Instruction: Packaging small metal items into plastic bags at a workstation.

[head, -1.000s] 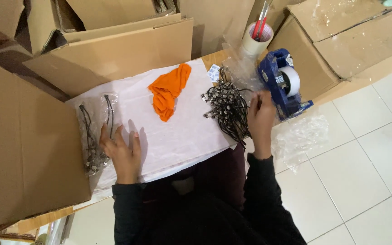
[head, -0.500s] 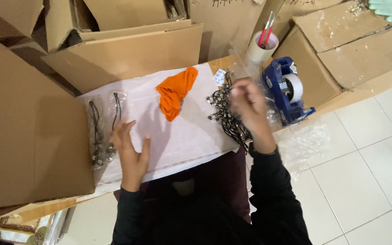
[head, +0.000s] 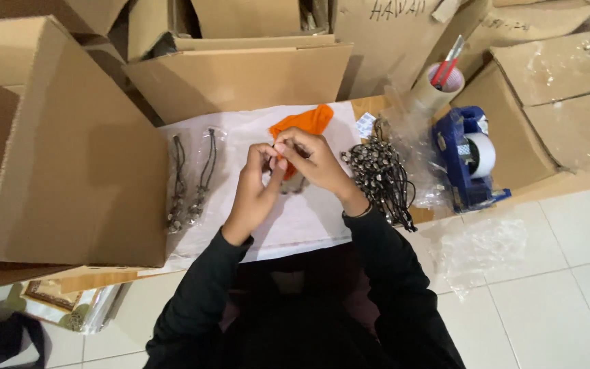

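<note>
Both hands [head: 288, 167] now together — cord [head: 295, 183] (dark) between fingertips [head: 280, 147]

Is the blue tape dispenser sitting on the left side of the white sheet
No, the blue tape dispenser sits to the right of the white sheet, beyond the pile of beaded cords.

The person wears a black top with long sleeves [head: 390, 273] that reach the wrists. The left hand [head: 257, 188] and right hand [head: 315, 160] are bare, with no gloves.
</note>
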